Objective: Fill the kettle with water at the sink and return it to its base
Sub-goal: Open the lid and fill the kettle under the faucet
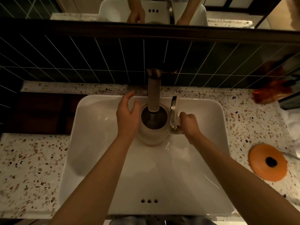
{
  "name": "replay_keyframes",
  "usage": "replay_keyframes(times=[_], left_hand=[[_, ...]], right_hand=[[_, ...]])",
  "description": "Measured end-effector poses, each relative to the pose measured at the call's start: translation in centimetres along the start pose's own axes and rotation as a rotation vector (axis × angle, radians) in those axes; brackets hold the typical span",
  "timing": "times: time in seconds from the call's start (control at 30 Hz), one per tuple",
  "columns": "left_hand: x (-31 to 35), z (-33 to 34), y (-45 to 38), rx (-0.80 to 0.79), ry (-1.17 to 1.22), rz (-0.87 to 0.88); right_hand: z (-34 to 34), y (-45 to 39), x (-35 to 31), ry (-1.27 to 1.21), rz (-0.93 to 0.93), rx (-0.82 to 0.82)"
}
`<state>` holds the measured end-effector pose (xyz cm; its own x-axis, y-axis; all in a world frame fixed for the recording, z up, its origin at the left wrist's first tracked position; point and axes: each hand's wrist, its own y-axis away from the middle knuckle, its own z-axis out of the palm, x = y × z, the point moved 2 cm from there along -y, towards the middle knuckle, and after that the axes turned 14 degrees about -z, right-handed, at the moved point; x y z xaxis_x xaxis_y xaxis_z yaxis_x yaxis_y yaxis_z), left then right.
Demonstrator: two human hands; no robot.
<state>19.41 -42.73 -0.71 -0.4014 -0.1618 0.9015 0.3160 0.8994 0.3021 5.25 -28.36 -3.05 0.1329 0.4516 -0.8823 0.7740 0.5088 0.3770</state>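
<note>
A white kettle (pixel 152 133) stands in the white sink (pixel 97 127) with its lid (pixel 174 114) flipped up to the right. The brass tap spout (pixel 153 95) reaches over the kettle's open mouth, and a thin stream of water runs into it. My right hand (pixel 189 124) grips the kettle's handle on the right side. My left hand (pixel 128 116) rests against the kettle's left wall, fingers spread. The orange round kettle base (pixel 267 162) lies on the counter to the right of the sink.
Speckled terrazzo counter (pixel 32 168) surrounds the sink. Dark tiles (pixel 81 59) and a mirror rise behind the tap. An orange packet (pixel 272 93) lies at the back right, white cloth (pixel 294 127) at the right edge, a dark wooden tray (pixel 43 112) at the left.
</note>
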Motion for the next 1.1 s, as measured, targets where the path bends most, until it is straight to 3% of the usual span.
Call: replay_keyframes(times=[0.2,0.33,1.1], left_hand=[[5.9,0.4,-1.3,-0.184,-0.384,0.607],[7.8,2.0,-1.8,-0.325,-0.634,0.796],[6.7,4.1,-1.0,-0.429,-0.58,0.64]], right_hand=[[0.1,-0.1,0.3,0.037,0.001,0.014],[0.1,-0.1,0.2,0.048,-0.01,0.012],[0.0,-0.3,0.5,0.005,0.014,-0.016]])
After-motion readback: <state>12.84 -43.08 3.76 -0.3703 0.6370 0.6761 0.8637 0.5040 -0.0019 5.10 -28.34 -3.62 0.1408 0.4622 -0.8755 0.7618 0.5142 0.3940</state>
